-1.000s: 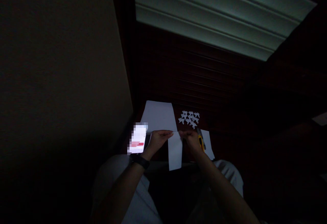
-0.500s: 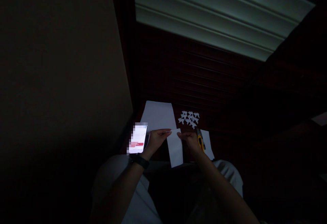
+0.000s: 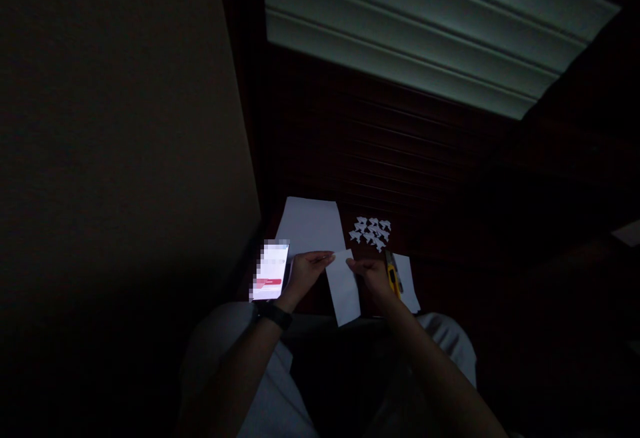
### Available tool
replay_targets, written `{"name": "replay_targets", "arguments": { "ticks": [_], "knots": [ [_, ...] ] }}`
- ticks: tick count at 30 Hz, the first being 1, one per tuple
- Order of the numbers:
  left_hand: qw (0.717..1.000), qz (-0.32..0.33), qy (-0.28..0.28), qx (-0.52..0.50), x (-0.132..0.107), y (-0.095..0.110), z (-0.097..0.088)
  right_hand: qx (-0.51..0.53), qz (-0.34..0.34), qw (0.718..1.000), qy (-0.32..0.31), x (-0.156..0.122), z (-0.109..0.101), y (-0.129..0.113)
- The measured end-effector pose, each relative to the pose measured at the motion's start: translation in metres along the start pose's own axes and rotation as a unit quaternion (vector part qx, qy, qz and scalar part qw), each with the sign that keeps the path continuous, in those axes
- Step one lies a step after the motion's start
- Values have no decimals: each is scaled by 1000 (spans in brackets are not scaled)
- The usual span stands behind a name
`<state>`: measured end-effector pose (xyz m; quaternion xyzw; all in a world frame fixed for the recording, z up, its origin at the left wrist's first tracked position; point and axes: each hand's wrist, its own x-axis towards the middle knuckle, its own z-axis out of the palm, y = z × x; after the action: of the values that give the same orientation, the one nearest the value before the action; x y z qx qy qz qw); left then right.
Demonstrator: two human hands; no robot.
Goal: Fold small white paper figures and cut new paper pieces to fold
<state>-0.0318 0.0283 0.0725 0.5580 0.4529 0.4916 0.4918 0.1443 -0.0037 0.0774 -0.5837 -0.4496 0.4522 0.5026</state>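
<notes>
Between my hands hangs a narrow white strip of paper [image 3: 343, 295], its lower end pointing toward my lap. My left hand [image 3: 306, 275] pinches its upper left edge between thumb and fingers. At the upper right corner, my right hand [image 3: 371, 273] grips the same paper, thumb on top. Beyond it lies a larger white sheet of paper [image 3: 313, 225], partly covered by my left hand and the strip. Just right of my right hand rests a yellow-handled utility knife [image 3: 393, 279], touching or overlapping another piece of white paper [image 3: 407, 285].
A lit phone [image 3: 271, 271] stands left of my left hand, its screen partly pixelated. Several small folded white paper pieces [image 3: 371, 233] lie in a cluster at the back right of the dark tabletop. A pale wall [image 3: 125, 125] rises at the left. The room is dim.
The strip's lower end has swung slightly to the right. Both hands keep their hold and have barely moved.
</notes>
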Motion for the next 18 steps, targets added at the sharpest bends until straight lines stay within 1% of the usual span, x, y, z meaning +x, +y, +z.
{"name": "replay_targets", "arguments": {
  "ticks": [6, 12, 18],
  "knots": [
    [1000, -17, -9, -5, 0, 1, -1, -1, -8, 1000, -13, 1, -1, 0],
    [1000, 1, 22, -1, 0, -3, -1, 7, -14, 1000, -27, 1, 0, 1],
    [1000, -1, 23, -4, 0, -4, -1, -13, -14, 999, -26, 3, 1, 4]
  ]
}}
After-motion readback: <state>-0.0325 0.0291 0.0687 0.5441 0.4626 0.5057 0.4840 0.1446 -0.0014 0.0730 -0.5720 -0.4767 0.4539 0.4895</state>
